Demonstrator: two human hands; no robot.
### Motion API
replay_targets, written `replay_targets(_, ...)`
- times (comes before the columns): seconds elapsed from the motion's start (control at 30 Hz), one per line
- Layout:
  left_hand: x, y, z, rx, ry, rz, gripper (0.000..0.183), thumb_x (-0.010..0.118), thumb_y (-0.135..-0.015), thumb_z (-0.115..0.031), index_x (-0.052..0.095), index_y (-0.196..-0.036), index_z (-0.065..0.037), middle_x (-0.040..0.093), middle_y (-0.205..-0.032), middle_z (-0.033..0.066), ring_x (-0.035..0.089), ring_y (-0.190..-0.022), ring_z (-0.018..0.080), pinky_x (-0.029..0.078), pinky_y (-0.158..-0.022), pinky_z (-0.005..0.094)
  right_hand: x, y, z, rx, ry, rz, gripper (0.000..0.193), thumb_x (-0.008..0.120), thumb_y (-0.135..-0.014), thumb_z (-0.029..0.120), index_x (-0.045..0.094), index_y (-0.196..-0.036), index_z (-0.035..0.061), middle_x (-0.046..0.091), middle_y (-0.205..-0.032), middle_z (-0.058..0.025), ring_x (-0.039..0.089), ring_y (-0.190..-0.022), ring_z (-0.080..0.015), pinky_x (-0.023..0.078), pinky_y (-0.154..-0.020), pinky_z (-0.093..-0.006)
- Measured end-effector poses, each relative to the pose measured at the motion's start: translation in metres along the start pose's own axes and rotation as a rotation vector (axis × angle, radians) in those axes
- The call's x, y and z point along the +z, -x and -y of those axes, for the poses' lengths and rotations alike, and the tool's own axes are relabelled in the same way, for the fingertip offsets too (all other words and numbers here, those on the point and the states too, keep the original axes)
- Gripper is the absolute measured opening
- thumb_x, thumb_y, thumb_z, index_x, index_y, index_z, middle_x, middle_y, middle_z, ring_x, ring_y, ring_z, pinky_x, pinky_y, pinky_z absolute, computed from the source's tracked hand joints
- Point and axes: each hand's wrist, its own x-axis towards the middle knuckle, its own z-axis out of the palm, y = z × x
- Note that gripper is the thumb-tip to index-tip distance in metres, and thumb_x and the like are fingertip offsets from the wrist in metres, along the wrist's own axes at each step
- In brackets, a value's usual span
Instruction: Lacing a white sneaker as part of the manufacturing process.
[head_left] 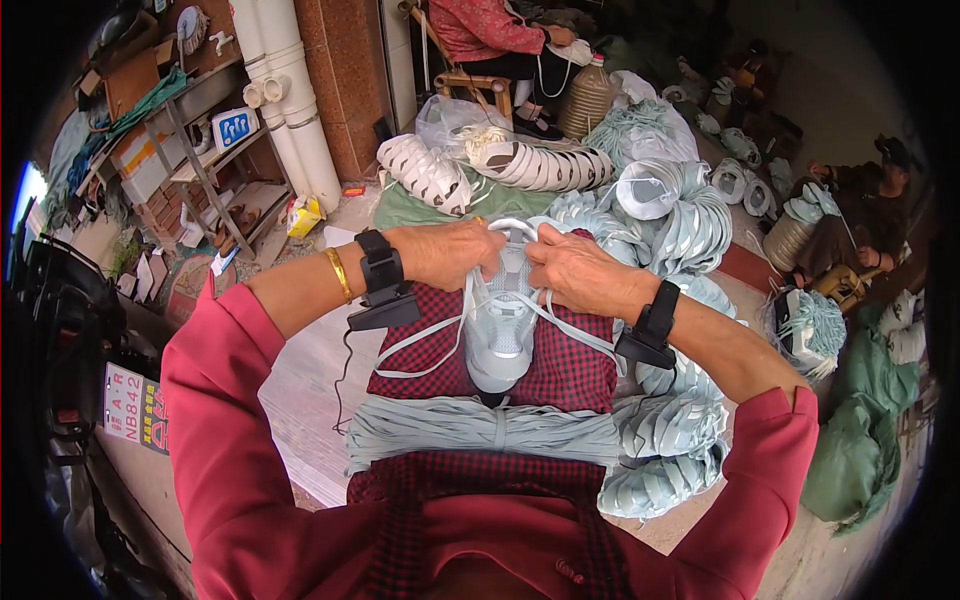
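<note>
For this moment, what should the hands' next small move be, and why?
Probably a gentle, even pull on the lace to take up slack: it hangs loosely on both sides of the shoe, while the left hand and right hand are both up at its opening. Whether they hold the lace is hard to tell.

The lap, under a checked apron (580, 375), carries a pale shoe (500, 350) at the centre and a tied bundle of laces (480, 430) at six o'clock. The floor (348, 208) bears pale stacks (668, 480) at four o'clock, a green sack (855, 445) between three and four, a yellow box (303, 217) at ten and a jug (585, 100) at one (its contents brownish). At eleven, a green sheet (392, 207) carries a white row (428, 175). The shelf (250, 150), towards ten, holds a blue-and-white box (234, 129).
</note>
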Motion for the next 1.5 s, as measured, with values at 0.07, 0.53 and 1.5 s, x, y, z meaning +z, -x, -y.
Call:
replay_targets(0.07, -0.006, -0.001, 0.004, -0.050, 0.078, 0.053, 0.021, 0.071, -0.071, -0.003, 0.071, -0.093, -0.002, 0.059, -0.095, 0.0145, 0.059, -0.094, 0.0340, 0.047, -0.083, 0.0418, -0.001, 0.000, -0.009, -0.028, -0.096, 0.017, 0.014, 0.071, -0.072, 0.012, 0.071, -0.083, 0.0041, 0.055, -0.092, -0.0089, 0.050, -0.103, -0.0269, 0.047, -0.083, -0.0374)
replay_targets(0.53, 0.008, -0.030, -0.008, -0.431, 0.211, 0.036, 0.017, 0.067, -0.065, -0.015, 0.069, -0.067, 0.002, 0.064, -0.066, 0.0183, 0.064, -0.065, 0.0279, 0.050, -0.063, 0.0408, 0.021, -0.028, -0.001, 0.588, -0.580, -0.203, 0.019, 0.071, -0.082, 0.018, 0.069, -0.071, 0.0017, 0.065, -0.081, -0.0097, 0.064, -0.078, -0.0258, 0.049, -0.069, -0.0339)
replay_targets(1.5, 0.047, 0.017, -0.048, -0.461, 1.070, -0.737, 0.017, 0.058, -0.094, -0.012, 0.064, -0.090, 0.003, 0.052, -0.065, -0.0022, 0.045, -0.058, 0.0049, 0.037, -0.051, 0.0248, 0.008, 0.017, 0.023, 0.597, -1.436, -0.433, 0.014, 0.065, -0.095, 0.012, 0.065, -0.103, -0.0002, 0.068, -0.088, -0.0032, 0.068, -0.072, -0.0097, 0.052, -0.058, -0.0217)
